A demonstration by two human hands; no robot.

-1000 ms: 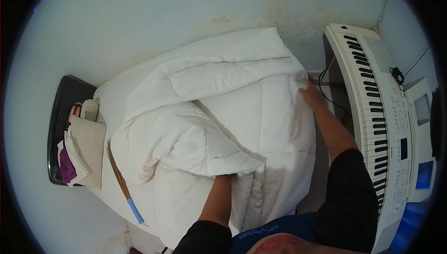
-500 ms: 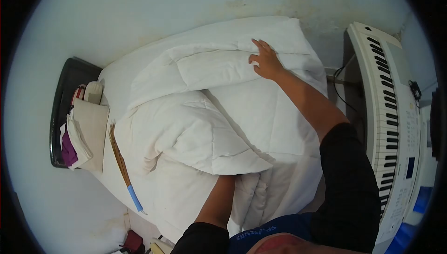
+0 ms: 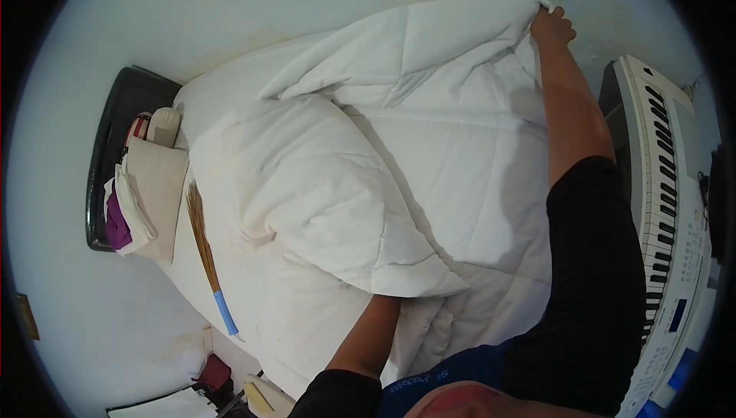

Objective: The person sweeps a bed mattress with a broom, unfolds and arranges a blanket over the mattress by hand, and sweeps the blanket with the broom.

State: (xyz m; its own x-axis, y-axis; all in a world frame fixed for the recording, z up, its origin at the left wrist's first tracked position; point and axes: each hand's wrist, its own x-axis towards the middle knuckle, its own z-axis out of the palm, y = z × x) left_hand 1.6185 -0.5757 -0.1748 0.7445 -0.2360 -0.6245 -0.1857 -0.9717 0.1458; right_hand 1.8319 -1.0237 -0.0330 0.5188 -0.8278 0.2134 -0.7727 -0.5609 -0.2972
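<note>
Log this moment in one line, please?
right hand: holding quilt by edge | left hand: hidden under quilt | broom: lying on white bedding

A bed (image 3: pixel 192 268) carries a rumpled white quilt (image 3: pixel 330 188), a blue-handled stick broom (image 3: pixel 205 245) and, at one end, a beige cushion (image 3: pixel 159 176).

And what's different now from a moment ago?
The right hand, open above the white quilt earlier, has moved forward and right and now grips the quilt's edge, drawn out the same way. The left hand stays hidden under a fold; the broom lies as before.
</note>
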